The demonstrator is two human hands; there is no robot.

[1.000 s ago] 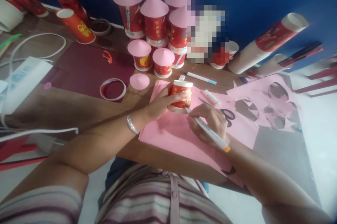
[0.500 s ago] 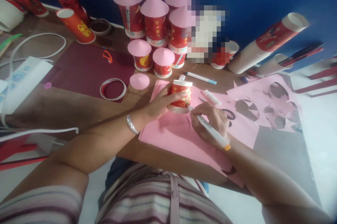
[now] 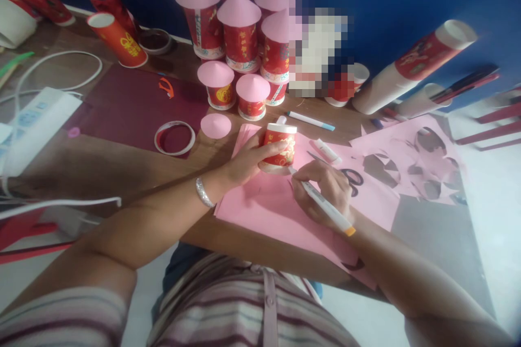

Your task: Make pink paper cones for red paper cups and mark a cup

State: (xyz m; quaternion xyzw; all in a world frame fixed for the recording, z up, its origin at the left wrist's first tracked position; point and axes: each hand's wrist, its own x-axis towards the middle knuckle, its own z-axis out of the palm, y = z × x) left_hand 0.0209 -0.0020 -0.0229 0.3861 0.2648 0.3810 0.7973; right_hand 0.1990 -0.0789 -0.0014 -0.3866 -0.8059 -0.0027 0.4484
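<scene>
My left hand (image 3: 246, 161) grips a small red paper cup (image 3: 280, 147) standing upside down on a sheet of pink paper (image 3: 268, 211). My right hand (image 3: 325, 190) holds a white marker (image 3: 325, 209) with an orange end, its tip at the cup's base rim on the paper. A silver bracelet (image 3: 203, 193) sits on my left wrist. Black scissors (image 3: 353, 178) lie just behind my right hand, partly hidden.
Several red cups topped with pink paper cones (image 3: 240, 26) stand stacked at the back. A loose pink cone (image 3: 215, 125) and a tape ring (image 3: 175, 138) lie left of the cup. Another marker (image 3: 311, 120), cut pink paper (image 3: 411, 157), cup stacks (image 3: 415, 62) and a power strip (image 3: 35, 127) surround.
My right hand and the marker tip shifted slightly along the cup's base, right then back left. My left hand and the cup stayed almost still.
</scene>
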